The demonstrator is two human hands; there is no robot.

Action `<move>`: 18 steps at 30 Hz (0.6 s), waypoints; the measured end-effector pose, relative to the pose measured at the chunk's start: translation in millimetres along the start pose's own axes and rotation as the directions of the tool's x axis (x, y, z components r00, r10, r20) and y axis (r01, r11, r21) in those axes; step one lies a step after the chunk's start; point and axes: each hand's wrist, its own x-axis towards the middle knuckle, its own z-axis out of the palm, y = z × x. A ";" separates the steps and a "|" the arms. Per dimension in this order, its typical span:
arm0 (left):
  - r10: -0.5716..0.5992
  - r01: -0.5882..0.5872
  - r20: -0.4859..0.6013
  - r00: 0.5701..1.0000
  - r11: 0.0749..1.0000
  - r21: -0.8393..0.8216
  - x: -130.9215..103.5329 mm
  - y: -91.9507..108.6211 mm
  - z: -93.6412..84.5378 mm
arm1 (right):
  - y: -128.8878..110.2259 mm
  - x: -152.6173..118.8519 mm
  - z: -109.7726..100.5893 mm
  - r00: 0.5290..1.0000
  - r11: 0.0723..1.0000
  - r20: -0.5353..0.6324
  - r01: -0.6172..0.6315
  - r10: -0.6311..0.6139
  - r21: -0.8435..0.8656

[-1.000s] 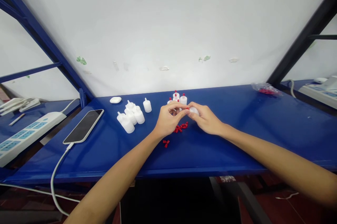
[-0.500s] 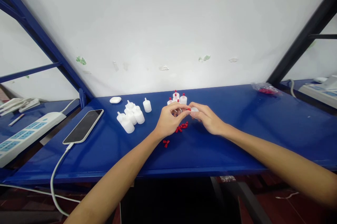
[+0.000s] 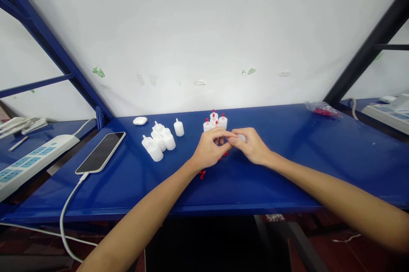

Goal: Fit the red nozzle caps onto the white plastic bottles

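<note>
At the left edge of the frame a power strip [image 3: 35, 161] sits beside the table [image 3: 271, 195]. On the table's left end, a phone [image 3: 100, 152] lies slanted, its lower end toward the front edge, which seems to let the white cable [image 3: 65, 212] drop over without a sharp bend. A small white case [image 3: 139, 121] lies behind. Left of centre, white bottles with bare spouts [image 3: 154, 151] are bunched closely, perhaps to save room, and a lone bottle [image 3: 179, 128] stands upright just apart.

Near the centre, loose red caps [image 3: 202, 174] lie below the left hand [image 3: 209, 148], close to the fingers. That hand is partly curled, thumb and forefinger brought toward the right hand's fingertips; whether it pinches anything cannot be told. Just behind it stand red-capped bottles [image 3: 223, 122], upright and grouped, apparently to keep them separate from the bare-spouted ones. The right hand [image 3: 252, 146] is closed around a held bottle [image 3: 241, 137], right of centre; only a pale end shows, and the enclosing grip probably steadies it. Farther right, a clear bag [image 3: 324, 110] with red contents rests by the frame post.
</note>
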 end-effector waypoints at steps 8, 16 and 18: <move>0.011 -0.014 0.040 0.999 0.997 0.072 -1.7 -0.2 1.5 | 1.6 -2.0 1.6 1.000 0.999 0.006 0.019 -0.019 -0.033; -0.053 0.093 -0.164 0.985 0.965 0.246 2.2 -5.1 -8.8 | 16.7 8.7 -11.5 0.995 0.983 -0.061 -0.082 0.073 -0.167; -0.013 0.032 -0.041 0.999 0.873 0.487 2.7 -7.9 -13.1 | 23.8 12.1 -13.4 0.989 0.977 -0.092 -0.134 0.120 -0.166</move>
